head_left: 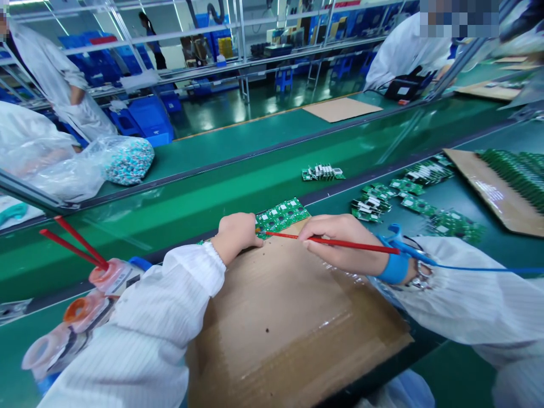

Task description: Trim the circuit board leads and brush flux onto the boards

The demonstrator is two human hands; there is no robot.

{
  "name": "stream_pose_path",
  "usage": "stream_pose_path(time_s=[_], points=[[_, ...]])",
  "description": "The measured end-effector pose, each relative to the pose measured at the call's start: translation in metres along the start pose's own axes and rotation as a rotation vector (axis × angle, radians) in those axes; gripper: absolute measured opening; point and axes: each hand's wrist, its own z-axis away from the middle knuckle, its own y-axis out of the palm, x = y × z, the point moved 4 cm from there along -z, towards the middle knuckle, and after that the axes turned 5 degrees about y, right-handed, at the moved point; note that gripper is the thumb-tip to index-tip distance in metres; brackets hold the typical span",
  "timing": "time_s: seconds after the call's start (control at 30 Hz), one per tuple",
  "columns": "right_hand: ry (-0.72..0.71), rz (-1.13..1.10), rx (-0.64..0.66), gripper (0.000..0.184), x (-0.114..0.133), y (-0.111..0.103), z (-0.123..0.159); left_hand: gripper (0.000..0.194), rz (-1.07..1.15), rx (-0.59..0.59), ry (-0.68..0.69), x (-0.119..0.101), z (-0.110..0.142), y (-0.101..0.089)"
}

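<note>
A green circuit board panel point(281, 217) lies at the far edge of a brown cardboard sheet point(293, 334). My left hand point(237, 233) grips the panel's near left corner. My right hand point(340, 238) is shut on a thin red applicator stick point(331, 243), and its tip touches the panel's left edge. A blue wrist strap point(393, 262) circles my right wrist, with a blue cord point(480, 270) trailing off to the right. Loose green circuit boards point(403, 198) lie to the right of my right hand.
Bottles with pink caps point(106, 277) hold two red sticks beside my left arm. Green conveyor belts point(182, 226) cross the view. Stacked boards sit on cardboard point(488, 192) at right. A bag of components point(127, 161) lies far left. Co-workers in white smocks point(408, 54) stand beyond.
</note>
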Motion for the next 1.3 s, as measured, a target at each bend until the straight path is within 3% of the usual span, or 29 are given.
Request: stream_pose_path(time_s=[0.13,0.53,0.67,0.87,1.1,1.3], points=[[0.003,0.021,0.017,0.018,0.003,-0.006,0.003,0.042,-0.004,0.002,-0.01,0.0,-0.002,0.0],[0.147,0.02,-0.154,0.018,-0.015,-0.025,0.009,0.055,0.002,0.011,-0.026,-0.005,0.0,-0.007],[0.157,0.009,-0.144,0.017,-0.022,-0.024,0.007,0.062,0.002,-0.012,-0.024,-0.008,-0.006,-0.011],[0.101,0.032,-0.142,0.018,-0.022,-0.018,0.001,0.052,0.003,-0.011,0.008,-0.013,-0.015,-0.008],[0.02,0.024,-0.013,0.019,-0.014,-0.019,0.003,0.047,0.003,-0.007,0.004,-0.015,-0.017,-0.007],[0.076,0.049,-0.031,0.019,-0.018,-0.027,0.009,0.046,-0.002,-0.014,-0.009,-0.016,-0.017,-0.007]])
